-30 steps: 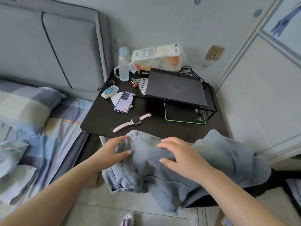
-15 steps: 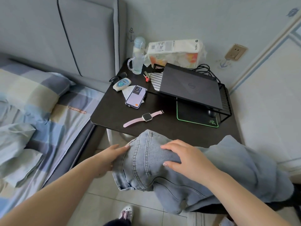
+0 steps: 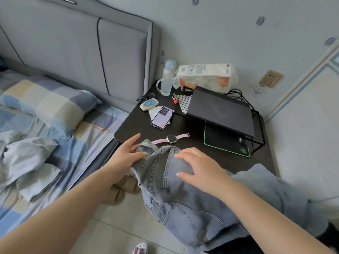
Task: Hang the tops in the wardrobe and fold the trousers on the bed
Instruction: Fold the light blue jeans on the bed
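Item: jeans (image 3: pixel 183 195), light blue denim. We are finding them draped over the counter's (image 3: pixel 132 129) near edge, waistband up at the near left corner, legs trailing right and down off the front, so the long axis is running left to right. Our left hand (image 3: pixel 126 154) is pinching the waistband corner, we judge to gather it for lifting. Our right hand (image 3: pixel 200 171) is lying released, fingers spread flat on the seat, steadying the cloth. Bed (image 3: pixel 55 143) is waiting at left; folding is not yet beginning.
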